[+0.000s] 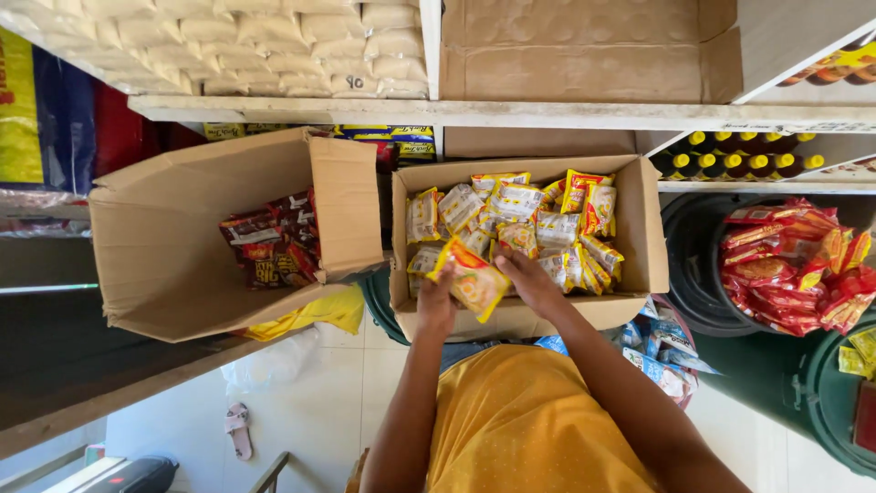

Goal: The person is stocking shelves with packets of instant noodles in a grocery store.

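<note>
An open cardboard box (pixel 650 239) in front of me holds several yellow and white snack packets (pixel 511 215). My left hand (pixel 436 301) grips one yellow-orange packet (pixel 473 281) at the box's near edge. My right hand (pixel 529 281) reaches into the box beside that packet, its fingers resting among the packets and touching the held one.
A second cardboard box (pixel 164 246) at the left holds dark red packets (pixel 274 239). Red packets (pixel 794 265) fill a dark bin at the right. Shelves above carry white sacks (pixel 274 46), an empty carton (pixel 584 55) and dark bottles with yellow caps (pixel 739 160). A sandal (pixel 237 429) lies on the tiled floor.
</note>
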